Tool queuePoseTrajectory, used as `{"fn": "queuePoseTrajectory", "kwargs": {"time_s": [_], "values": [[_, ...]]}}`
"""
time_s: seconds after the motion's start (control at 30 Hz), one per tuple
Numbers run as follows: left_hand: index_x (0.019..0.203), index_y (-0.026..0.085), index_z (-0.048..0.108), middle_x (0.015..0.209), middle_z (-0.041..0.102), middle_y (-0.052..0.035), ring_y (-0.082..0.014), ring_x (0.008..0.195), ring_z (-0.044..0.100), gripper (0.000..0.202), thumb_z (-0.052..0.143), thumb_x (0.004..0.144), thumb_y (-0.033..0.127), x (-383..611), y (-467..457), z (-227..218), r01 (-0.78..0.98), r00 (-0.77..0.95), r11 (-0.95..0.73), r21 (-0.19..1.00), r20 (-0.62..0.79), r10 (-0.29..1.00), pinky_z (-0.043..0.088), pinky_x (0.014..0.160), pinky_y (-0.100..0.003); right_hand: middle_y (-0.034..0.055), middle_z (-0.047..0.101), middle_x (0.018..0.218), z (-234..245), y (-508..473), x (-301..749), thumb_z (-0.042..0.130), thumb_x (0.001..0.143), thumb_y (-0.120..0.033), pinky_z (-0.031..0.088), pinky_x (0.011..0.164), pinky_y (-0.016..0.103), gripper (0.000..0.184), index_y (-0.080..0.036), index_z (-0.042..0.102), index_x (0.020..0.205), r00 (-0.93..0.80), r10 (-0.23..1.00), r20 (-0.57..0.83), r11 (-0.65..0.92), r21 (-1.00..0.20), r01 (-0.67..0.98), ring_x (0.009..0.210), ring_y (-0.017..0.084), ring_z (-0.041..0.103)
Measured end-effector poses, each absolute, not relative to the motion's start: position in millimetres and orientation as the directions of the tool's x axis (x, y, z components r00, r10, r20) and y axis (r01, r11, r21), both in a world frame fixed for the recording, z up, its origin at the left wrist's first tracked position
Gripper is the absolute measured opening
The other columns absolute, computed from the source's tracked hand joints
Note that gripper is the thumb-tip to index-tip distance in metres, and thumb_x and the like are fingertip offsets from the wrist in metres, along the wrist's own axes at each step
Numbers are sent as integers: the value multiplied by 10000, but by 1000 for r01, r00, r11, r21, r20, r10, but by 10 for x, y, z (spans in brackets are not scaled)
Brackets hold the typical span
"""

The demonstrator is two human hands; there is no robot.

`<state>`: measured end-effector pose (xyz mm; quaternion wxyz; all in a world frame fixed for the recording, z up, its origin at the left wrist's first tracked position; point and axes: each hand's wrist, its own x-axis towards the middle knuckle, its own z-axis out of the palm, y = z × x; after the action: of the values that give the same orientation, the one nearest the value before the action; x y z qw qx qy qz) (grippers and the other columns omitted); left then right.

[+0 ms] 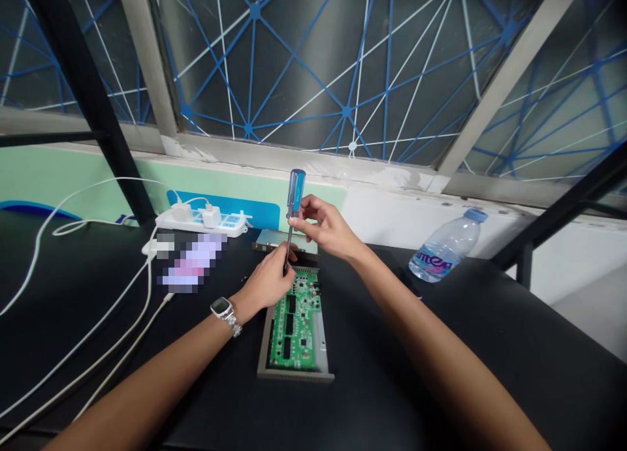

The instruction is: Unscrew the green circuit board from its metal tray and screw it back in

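At the far left we see white cables (98, 333) trailing over the black tabletop (441, 346) to a power strip (206, 219) by the wall. Next comes our left hand (268, 282), a watch (221, 307) on its wrist, fingers pinched round the lower shaft of the screwdriver (295, 190). The tool stands almost upright, its tip at the far end of the green circuit board (296, 327), which lies in an open grey case (294, 375). Our right hand (327, 229) is closed about the base of the blue handle. Farther right a water bottle (445, 245) lies on its side.
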<state>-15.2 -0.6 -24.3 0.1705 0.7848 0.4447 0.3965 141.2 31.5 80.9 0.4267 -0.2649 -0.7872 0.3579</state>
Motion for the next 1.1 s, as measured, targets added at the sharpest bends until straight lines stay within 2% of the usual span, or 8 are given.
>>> {"fn": "queuePoseTrajectory", "kwargs": {"time_s": [0.1, 0.23, 0.33, 0.43, 0.67, 0.8, 0.93, 1.1], "values": [[1112, 204, 505, 1033, 625, -78, -243, 971, 627, 287, 479, 839, 116, -149, -30, -210, 582, 289, -543, 606, 470, 834, 485, 908, -402, -8, 499, 792, 806, 306, 1414, 699, 797, -371, 461, 570, 256, 267, -218, 491, 864, -486, 725, 488, 612, -780, 130, 721, 134, 512], [1080, 207, 520, 1025, 628, -82, -251, 932, 626, 213, 520, 867, 213, -194, -42, -117, 620, 304, -544, 566, 466, 831, 503, 822, -395, -10, 501, 796, 803, 303, 1420, 699, 785, -370, 453, 545, 252, 285, -214, 472, 859, -452, 749, 485, 596, -791, 137, 728, 140, 544], [1022, 196, 548, 998, 638, -82, -240, 886, 627, 177, 560, 868, 282, -297, -18, 5, 623, 352, -578, 528, 470, 809, 509, 785, -381, -15, 504, 808, 807, 298, 1425, 699, 774, -364, 454, 519, 247, 301, -216, 448, 848, -434, 777, 457, 551, -826, 117, 692, 130, 565], [984, 186, 593, 945, 664, -69, -220, 867, 632, 148, 573, 865, 271, -432, 20, 132, 583, 427, -635, 507, 474, 770, 508, 796, -363, -10, 526, 855, 808, 282, 1433, 700, 773, -362, 452, 483, 240, 311, -216, 439, 857, -433, 793, 428, 514, -852, 99, 640, 118, 599], [967, 176, 673, 890, 721, -43, -170, 784, 666, 171, 530, 903, 247, -595, 64, 246, 443, 525, -613, 655, 365, 769, 523, 739, -305, 3, 607, 869, 799, 200, 1407, 669, 823, -372, 462, 478, 245, 308, -231, 418, 934, -468, 780, 415, 530, -836, 142, 593, 127, 656], [922, 162, 674, 867, 720, -46, -171, 777, 667, 163, 537, 906, 248, -584, 75, 226, 437, 494, -600, 670, 379, 783, 522, 738, -311, -7, 604, 847, 776, 159, 1351, 633, 846, -337, 492, 538, 257, 267, -241, 411, 957, -449, 764, 464, 579, -800, 159, 621, 126, 652], [1003, 159, 660, 980, 717, -63, -177, 877, 675, 165, 563, 900, 244, -577, 81, 224, 337, 508, -603, 723, 399, 763, 525, 828, -329, -23, 582, 806, 727, 172, 1310, 600, 858, -323, 485, 569, 270, 227, -244, 422, 974, -405, 746, 529, 631, -755, 177, 618, 116, 613], [996, 167, 668, 959, 717, -57, -181, 861, 668, 168, 541, 911, 237, -596, 84, 242, 356, 504, -619, 700, 414, 758, 523, 817, -340, -23, 591, 813, 699, 176, 1287, 581, 867, -323, 476, 570, 275, 223, -250, 420, 1003, -395, 739, 546, 645, -743, 179, 610, 110, 579]]}}
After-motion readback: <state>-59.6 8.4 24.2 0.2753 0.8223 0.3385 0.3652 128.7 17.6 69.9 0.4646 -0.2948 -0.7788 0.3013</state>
